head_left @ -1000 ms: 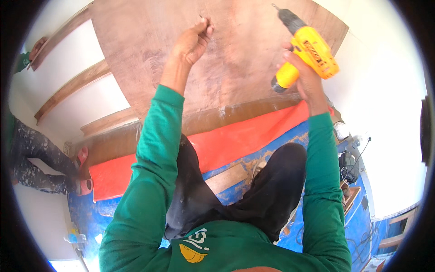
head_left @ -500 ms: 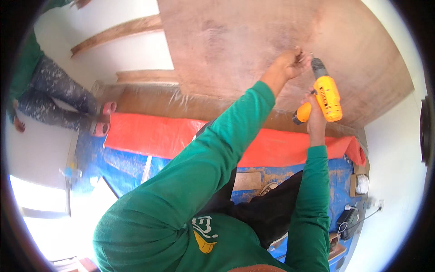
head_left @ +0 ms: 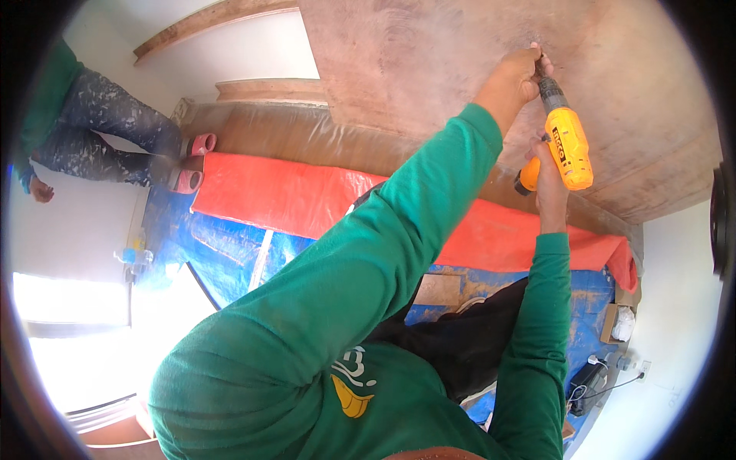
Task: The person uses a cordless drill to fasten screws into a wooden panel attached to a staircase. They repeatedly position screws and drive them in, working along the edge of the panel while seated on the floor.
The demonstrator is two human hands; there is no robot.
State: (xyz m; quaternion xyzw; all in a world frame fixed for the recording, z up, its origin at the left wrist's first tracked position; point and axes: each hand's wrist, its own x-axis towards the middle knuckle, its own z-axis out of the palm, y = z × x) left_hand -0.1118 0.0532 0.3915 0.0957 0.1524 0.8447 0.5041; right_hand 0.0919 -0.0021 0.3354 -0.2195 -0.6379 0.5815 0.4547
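Observation:
My right hand (head_left: 550, 180) is wrapped round the grip of a yellow cordless drill (head_left: 570, 149). Its black chuck points up and away, toward a large brown plywood sheet (head_left: 414, 65) fixed over the wall framing. At the drill's tip my left hand (head_left: 521, 74) is closed, thumb and fingers pinched close against the sheet. Whatever lies between those fingertips is too small to make out.
A red tarp (head_left: 284, 192) runs along the base of the sheet, over blue floor covering (head_left: 169, 222). At the left stands another person in spattered trousers (head_left: 107, 123). Bare wooden battens (head_left: 268, 90) cross the white wall. A plugged-in black charger (head_left: 586, 387) sits at the right.
Both hands have moved up, farther along the plywood. The drill's tip has come right up to my left fingers, where a small gap showed before. The whole view has shifted slightly.

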